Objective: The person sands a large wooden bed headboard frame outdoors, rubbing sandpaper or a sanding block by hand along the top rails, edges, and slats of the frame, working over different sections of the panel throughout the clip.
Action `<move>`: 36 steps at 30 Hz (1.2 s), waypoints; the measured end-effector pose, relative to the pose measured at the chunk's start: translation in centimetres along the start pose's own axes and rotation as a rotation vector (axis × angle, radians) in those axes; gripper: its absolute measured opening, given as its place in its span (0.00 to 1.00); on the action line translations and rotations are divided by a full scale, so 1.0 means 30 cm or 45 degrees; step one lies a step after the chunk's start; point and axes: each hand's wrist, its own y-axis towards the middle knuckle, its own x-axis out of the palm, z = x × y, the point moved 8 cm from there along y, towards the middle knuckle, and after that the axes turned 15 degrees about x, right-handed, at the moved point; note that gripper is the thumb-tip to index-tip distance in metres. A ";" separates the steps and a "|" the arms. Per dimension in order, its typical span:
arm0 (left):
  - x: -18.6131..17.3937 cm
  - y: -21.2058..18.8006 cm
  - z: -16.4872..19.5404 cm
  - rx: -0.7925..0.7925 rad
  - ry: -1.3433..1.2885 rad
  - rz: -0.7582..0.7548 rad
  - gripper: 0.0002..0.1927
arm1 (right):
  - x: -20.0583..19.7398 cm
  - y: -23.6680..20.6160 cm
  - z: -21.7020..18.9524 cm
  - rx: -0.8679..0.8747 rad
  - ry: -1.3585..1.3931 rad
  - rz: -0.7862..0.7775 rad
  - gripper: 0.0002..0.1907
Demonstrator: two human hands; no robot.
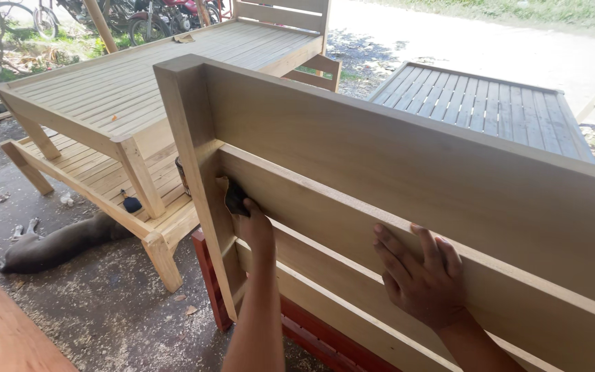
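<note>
Your left hand (253, 224) is pinched shut on a small dark piece of sandpaper (234, 198), pressing it into the corner where the second rail meets the upright post (197, 172) of the unfinished wooden headboard (380, 158). Your right hand (421, 275) lies open and flat, fingers spread, on the face of that same rail (325, 207), well apart from the left and holding nothing.

The headboard stands upright just in front of you, filling the right half of the view, its lower part resting against a red-painted frame (208, 282). It looks stiff and fairly heavy: thick pale planks joined to a solid post. It will likely not flex under your palm, so the flat hand is a sound brace. If you must shift it, take it by the post or the broad top board, not by the thin lower slats.

The sandpaper is the opposite: light, limp, and easily folded. Judging by its size, it can slip out from under your fingers, so keep the fingertips on top of it and the grit against the wood.

To your left stands a slatted wooden bed frame (125, 83), and a dark dog (56, 244) lies on the concrete floor (105, 310) beside it. Another slatted panel (476, 103) sits behind the headboard.
</note>
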 end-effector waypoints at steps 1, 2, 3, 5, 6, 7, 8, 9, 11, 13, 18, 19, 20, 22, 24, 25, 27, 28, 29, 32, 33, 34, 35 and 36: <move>0.013 -0.020 0.004 0.002 0.026 0.005 0.30 | 0.001 0.002 -0.002 -0.005 -0.001 0.006 0.20; 0.029 -0.073 0.001 0.077 -0.118 0.070 0.30 | 0.002 0.004 -0.001 0.000 0.023 -0.002 0.19; 0.056 -0.171 0.011 0.148 -0.264 0.132 0.33 | 0.004 0.008 -0.002 0.004 0.044 -0.012 0.19; 0.182 -0.458 -0.049 -0.298 -0.171 -0.281 0.31 | 0.006 0.016 -0.003 0.014 0.071 -0.034 0.19; 0.153 -0.566 0.091 0.344 -0.529 -0.070 0.35 | 0.006 0.022 -0.004 0.018 0.074 -0.038 0.18; 0.194 -0.695 0.140 0.514 -0.245 -0.229 0.31 | 0.005 0.027 -0.006 0.021 0.081 -0.040 0.18; 0.226 -0.808 0.174 0.609 -0.069 -0.342 0.28 | 0.002 0.034 -0.004 0.034 0.149 -0.054 0.18; 0.258 -0.890 0.200 0.698 0.110 -0.457 0.27 | 0.000 0.039 -0.002 0.050 0.217 -0.071 0.18; 0.263 -0.910 0.186 0.471 -0.271 -0.398 0.30 | -0.010 0.043 0.007 0.056 0.321 -0.107 0.20; 0.234 -0.790 0.166 0.343 -0.527 -0.241 0.32 | -0.033 0.035 0.024 0.023 0.397 -0.139 0.23; 0.090 -0.263 0.020 -0.141 0.040 -0.031 0.39 | -0.105 -0.018 0.140 0.104 0.353 -0.221 0.25; 0.056 -0.174 0.025 -0.127 -0.043 0.036 0.41 | -0.114 -0.028 0.154 0.078 0.304 -0.230 0.25; 0.034 -0.097 0.052 -0.082 -0.005 -0.042 0.38 | -0.123 -0.038 0.166 0.063 0.327 -0.255 0.25; 0.041 -0.052 0.101 0.006 -0.184 -0.106 0.35 | -0.125 -0.051 0.172 0.031 0.390 -0.298 0.26; 0.040 -0.131 0.189 0.308 -0.267 -0.030 0.30 | -0.120 -0.052 0.171 0.060 0.368 -0.248 0.25; 0.040 -0.238 0.268 0.552 -0.268 0.061 0.31 | -0.114 -0.051 0.167 0.075 0.355 -0.226 0.25; 0.115 -0.480 0.333 0.643 -0.255 -0.102 0.36 | -0.104 -0.049 0.152 0.095 0.315 -0.146 0.23; 0.148 -0.623 0.365 0.750 -0.260 -0.187 0.37 | -0.100 -0.048 0.146 0.101 0.294 -0.104 0.22; 0.207 -0.702 0.339 0.622 -0.272 -0.360 0.34 | -0.090 -0.047 0.142 0.102 0.265 -0.089 0.21; 0.232 -0.698 0.279 0.577 -0.461 -0.333 0.32 | -0.072 -0.049 0.139 0.093 0.194 -0.063 0.18; 0.214 -0.619 0.258 0.610 -0.552 -0.236 0.33 | -0.067 -0.052 0.140 0.075 0.173 -0.076 0.19; 0.205 -0.496 0.216 0.511 -0.663 -0.148 0.31 | -0.064 -0.054 0.141 0.061 0.154 -0.081 0.19; 0.176 -0.374 0.198 0.532 -0.668 -0.055 0.34 | -0.067 -0.056 0.144 0.062 0.149 -0.065 0.19; 0.170 -0.260 0.164 0.387 -0.642 -0.075 0.31 | -0.069 -0.058 0.145 0.064 0.144 -0.057 0.19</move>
